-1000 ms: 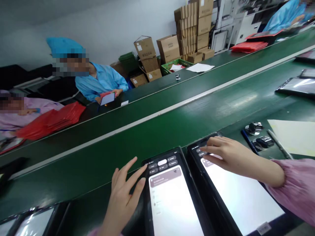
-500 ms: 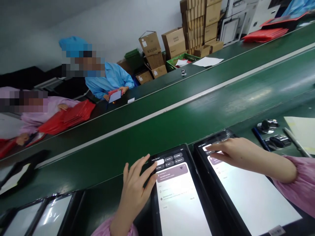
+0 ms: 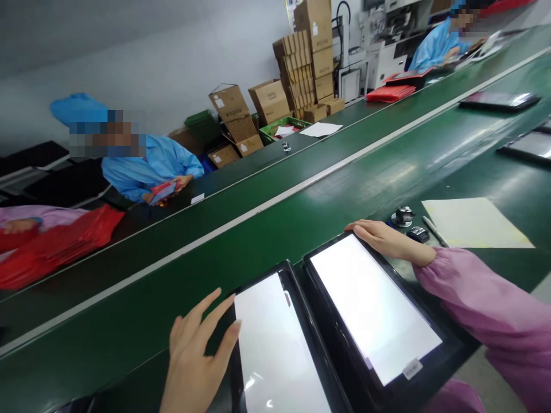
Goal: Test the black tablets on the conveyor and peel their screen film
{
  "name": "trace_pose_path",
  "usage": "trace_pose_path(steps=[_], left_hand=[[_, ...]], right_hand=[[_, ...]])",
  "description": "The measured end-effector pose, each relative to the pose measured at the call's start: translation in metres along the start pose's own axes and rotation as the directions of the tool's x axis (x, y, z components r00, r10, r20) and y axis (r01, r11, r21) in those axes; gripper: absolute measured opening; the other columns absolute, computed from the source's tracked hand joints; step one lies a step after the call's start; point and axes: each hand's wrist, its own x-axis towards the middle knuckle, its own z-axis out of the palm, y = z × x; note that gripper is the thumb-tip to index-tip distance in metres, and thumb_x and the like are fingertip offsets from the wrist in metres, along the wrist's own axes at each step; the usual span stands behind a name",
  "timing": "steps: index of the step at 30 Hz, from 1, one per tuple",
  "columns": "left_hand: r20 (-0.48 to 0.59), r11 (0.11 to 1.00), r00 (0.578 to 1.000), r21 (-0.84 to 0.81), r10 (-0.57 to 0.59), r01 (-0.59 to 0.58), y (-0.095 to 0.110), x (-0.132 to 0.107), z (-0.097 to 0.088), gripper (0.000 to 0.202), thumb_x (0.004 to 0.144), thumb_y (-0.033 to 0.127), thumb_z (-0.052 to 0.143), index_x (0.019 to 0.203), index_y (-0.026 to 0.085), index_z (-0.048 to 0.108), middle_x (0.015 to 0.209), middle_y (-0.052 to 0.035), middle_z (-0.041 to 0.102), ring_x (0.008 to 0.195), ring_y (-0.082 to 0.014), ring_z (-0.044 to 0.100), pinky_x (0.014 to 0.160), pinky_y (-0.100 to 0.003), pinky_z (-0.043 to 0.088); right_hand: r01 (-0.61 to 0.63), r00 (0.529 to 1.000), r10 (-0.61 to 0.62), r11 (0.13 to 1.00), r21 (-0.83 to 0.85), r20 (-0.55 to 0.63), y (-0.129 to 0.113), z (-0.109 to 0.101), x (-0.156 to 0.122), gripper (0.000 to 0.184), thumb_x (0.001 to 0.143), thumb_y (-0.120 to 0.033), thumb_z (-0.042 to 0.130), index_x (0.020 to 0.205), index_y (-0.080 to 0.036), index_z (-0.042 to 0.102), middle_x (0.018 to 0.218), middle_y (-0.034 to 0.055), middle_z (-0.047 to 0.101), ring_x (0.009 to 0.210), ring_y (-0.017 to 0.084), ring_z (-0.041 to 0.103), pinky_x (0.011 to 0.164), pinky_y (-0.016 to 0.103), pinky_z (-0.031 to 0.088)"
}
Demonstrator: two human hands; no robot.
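Note:
Two black-framed tablets with bright, nearly blank screens lie side by side before me. My left hand has its fingers spread, with the fingertips at the left edge of the left tablet. My right hand grips the far right corner of the right tablet, its fingers bent over the far edge and partly hidden. A small white label is stuck to that tablet's near frame.
Beyond the tablets runs a green conveyor belt. Right of my hand are a pen, small black-and-silver devices and a yellowish sheet. More tablets lie farther right. Co-workers sit across the belt, near red pouches.
My right hand has gone from touching the right tablet's screen to gripping its far corner. Both screens changed from menu panels to nearly blank white. The view has turned right.

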Motion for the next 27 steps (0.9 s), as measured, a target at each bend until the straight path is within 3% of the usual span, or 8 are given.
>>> trace_pose_path(steps=[2, 5, 8, 11, 18, 22, 27], left_hand=[[0.088, 0.998, 0.995, -0.037, 0.045, -0.042, 0.01, 0.011, 0.009, 0.041, 0.095, 0.065, 0.055, 0.116, 0.037, 0.078, 0.132, -0.0088, 0.07, 0.122, -0.0376, 0.066, 0.121, -0.076, 0.022], [0.176, 0.995, 0.981, -0.071, 0.086, -0.075, 0.019, 0.025, 0.023, 0.041, 0.095, 0.063, 0.055, 0.12, 0.039, 0.076, 0.135, -0.0089, 0.07, 0.122, -0.04, 0.067, 0.117, -0.082, 0.021], [0.219, 0.992, 0.969, -0.073, 0.116, -0.103, 0.022, 0.031, 0.034, 0.043, 0.094, 0.064, 0.056, 0.125, 0.041, 0.074, 0.135, -0.0079, 0.07, 0.122, -0.0424, 0.067, 0.115, -0.084, 0.019], [0.256, 0.993, 0.96, -0.033, 0.116, -0.111, 0.023, 0.03, 0.04, 0.045, 0.095, 0.063, 0.054, 0.131, 0.042, 0.071, 0.138, -0.0098, 0.069, 0.123, -0.0424, 0.066, 0.113, -0.087, 0.016], [0.334, 0.974, 0.925, 0.074, 0.18, -0.216, 0.024, 0.021, 0.037, 0.045, 0.102, 0.056, 0.049, 0.141, 0.039, 0.061, 0.146, -0.0102, 0.063, 0.134, -0.0379, 0.06, 0.113, -0.084, 0.025], [0.359, 0.966, 0.918, 0.124, 0.168, -0.226, 0.024, 0.015, 0.033, 0.044, 0.105, 0.053, 0.045, 0.143, 0.036, 0.059, 0.148, -0.0115, 0.061, 0.137, -0.0374, 0.058, 0.114, -0.083, 0.029], [0.315, 0.951, 0.924, 0.144, 0.218, -0.274, 0.033, 0.009, 0.029, 0.042, 0.106, 0.052, 0.044, 0.139, 0.033, 0.06, 0.146, -0.0131, 0.063, 0.135, -0.0357, 0.06, 0.112, -0.082, 0.034]], right_hand=[[-0.039, 0.999, 0.042, 0.995, 0.095, -0.026, 0.003, 0.002, -0.006, 0.058, 0.105, -0.058, 0.033, 0.115, -0.02, 0.076, 0.117, 0.0129, 0.077, 0.107, 0.03, 0.073, 0.098, 0.046, 0.057], [-0.084, 0.993, 0.103, 0.961, 0.263, -0.059, 0.004, 0.006, -0.016, 0.053, 0.103, -0.06, 0.044, 0.13, -0.022, 0.069, 0.13, 0.0121, 0.073, 0.12, 0.029, 0.07, 0.101, 0.043, 0.058], [-0.119, 0.982, 0.171, 0.892, 0.436, -0.081, 0.006, 0.014, -0.025, 0.049, 0.105, -0.051, 0.045, 0.144, -0.025, 0.059, 0.138, 0.0116, 0.069, 0.124, 0.025, 0.069, 0.098, 0.038, 0.059], [-0.147, 0.969, 0.233, 0.804, 0.577, -0.078, 0.008, 0.024, -0.03, 0.05, 0.1, -0.037, 0.048, 0.147, -0.022, 0.055, 0.14, 0.0156, 0.067, 0.122, 0.028, 0.07, 0.097, 0.043, 0.06], [-0.22, 0.937, 0.349, 0.611, 0.761, -0.009, 0.009, 0.032, -0.03, 0.071, 0.075, -0.03, 0.065, 0.145, -0.029, 0.052, 0.146, 0.0107, 0.063, 0.136, 0.03, 0.058, 0.108, 0.049, 0.052], [-0.238, 0.921, 0.389, 0.537, 0.81, 0.013, 0.007, 0.032, -0.03, 0.071, 0.07, -0.033, 0.07, 0.14, -0.033, 0.055, 0.143, 0.0069, 0.066, 0.14, 0.03, 0.054, 0.114, 0.051, 0.045], [-0.255, 0.901, 0.433, 0.465, 0.848, 0.034, 0.007, 0.032, -0.033, 0.071, 0.067, -0.034, 0.077, 0.135, -0.036, 0.059, 0.143, 0.0056, 0.066, 0.142, 0.033, 0.051, 0.116, 0.053, 0.041]])
